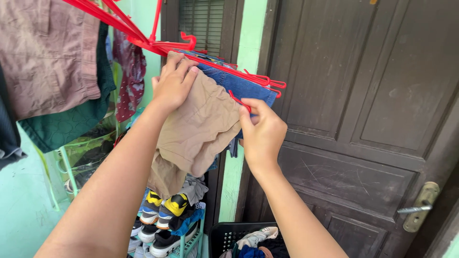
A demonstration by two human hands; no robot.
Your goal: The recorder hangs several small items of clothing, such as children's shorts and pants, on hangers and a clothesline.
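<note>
Between both hands' fingers, tan cloth, pinched

Dark brown panelled wooden door, scratched, with a brass lever handle at lower right. Mint-green painted walls. Louvred dark window shutter above. Light-green shoe rack stacked with sneakers. Black plastic laundry basket on the floor, clothes inside. Even daylight.
</note>
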